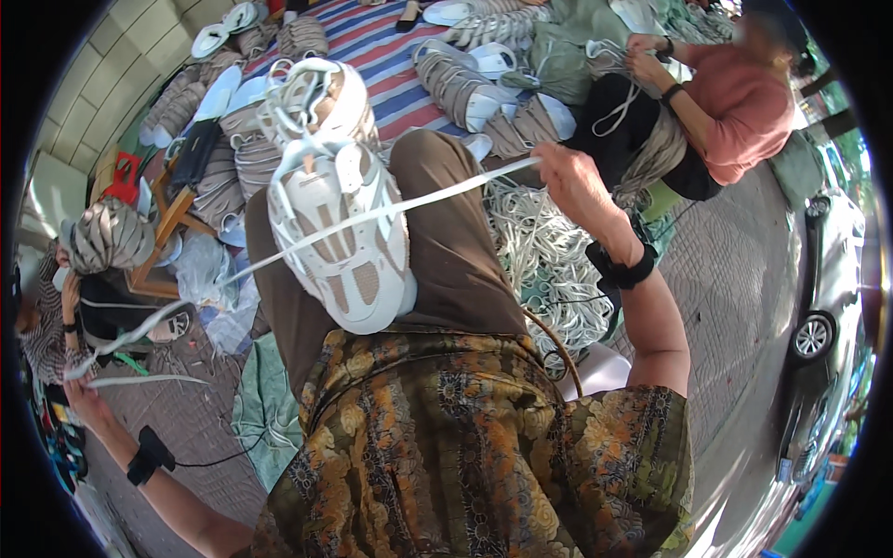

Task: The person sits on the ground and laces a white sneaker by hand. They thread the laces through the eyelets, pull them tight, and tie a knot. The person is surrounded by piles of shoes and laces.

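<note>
A white shoelace (437, 193) is stretched long and slanting between my two hands, passing over a white and beige sneaker (352, 270). That sneaker rests on my lap, toe toward me. Behind it a second sneaker (346, 104) of the same kind stands near my knees, with loose lace loops about it. At the far left, my left hand (86, 402) is closed on the lace, and a loose tail lies out to its right. My right hand (579, 186) pinches the lace's other stretch, raised above a heap of white laces (549, 251).
Stacks of beige shoe parts (465, 93) lie on a striped sheet (391, 56). A co-worker in pink (744, 116) handles laces at the right; another person (46, 316) sits at the left. A wooden stool (167, 232), plastic bags (209, 270) and parked cars (823, 307) stand around.
</note>
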Action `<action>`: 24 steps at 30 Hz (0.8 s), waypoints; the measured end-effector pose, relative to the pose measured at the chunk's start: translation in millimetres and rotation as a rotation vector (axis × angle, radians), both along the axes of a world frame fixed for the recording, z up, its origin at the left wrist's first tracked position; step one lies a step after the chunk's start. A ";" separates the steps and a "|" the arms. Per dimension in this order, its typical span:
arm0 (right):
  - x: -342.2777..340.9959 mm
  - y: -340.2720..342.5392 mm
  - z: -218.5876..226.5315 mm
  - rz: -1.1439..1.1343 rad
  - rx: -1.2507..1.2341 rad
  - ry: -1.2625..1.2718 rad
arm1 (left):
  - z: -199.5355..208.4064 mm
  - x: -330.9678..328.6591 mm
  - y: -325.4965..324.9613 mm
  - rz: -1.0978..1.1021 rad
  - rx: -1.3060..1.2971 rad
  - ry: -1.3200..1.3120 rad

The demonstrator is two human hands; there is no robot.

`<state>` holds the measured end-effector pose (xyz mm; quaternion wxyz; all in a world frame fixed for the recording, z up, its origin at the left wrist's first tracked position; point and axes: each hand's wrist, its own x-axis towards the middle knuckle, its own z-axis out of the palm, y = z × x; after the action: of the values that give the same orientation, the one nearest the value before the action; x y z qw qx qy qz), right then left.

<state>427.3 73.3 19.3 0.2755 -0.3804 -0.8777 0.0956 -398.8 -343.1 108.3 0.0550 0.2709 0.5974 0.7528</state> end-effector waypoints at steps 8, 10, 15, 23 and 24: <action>69.0 27.4 -20.0 -0.327 0.048 -0.220 | -45.4 -61.7 -157.4 0.764 -0.619 -0.069; 85.4 30.3 -32.2 -0.383 0.103 -0.253 | -60.7 -60.2 -189.4 0.782 -0.622 -0.138; 130.2 27.3 -40.8 -0.536 0.018 -0.576 | -102.7 -59.0 -202.5 0.484 -0.415 -0.364; 218.9 25.3 -49.3 -0.750 0.070 -0.381 | -159.1 -51.4 -176.1 0.564 -0.425 -0.161; 229.9 28.4 -59.9 -0.751 0.093 -0.313 | -148.0 -52.4 -189.0 0.527 -0.521 -0.069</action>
<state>657.2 101.6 -40.6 0.1712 -0.6714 -0.7125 -0.1107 -451.3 -532.1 -39.6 -0.0533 0.0594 0.8160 0.5725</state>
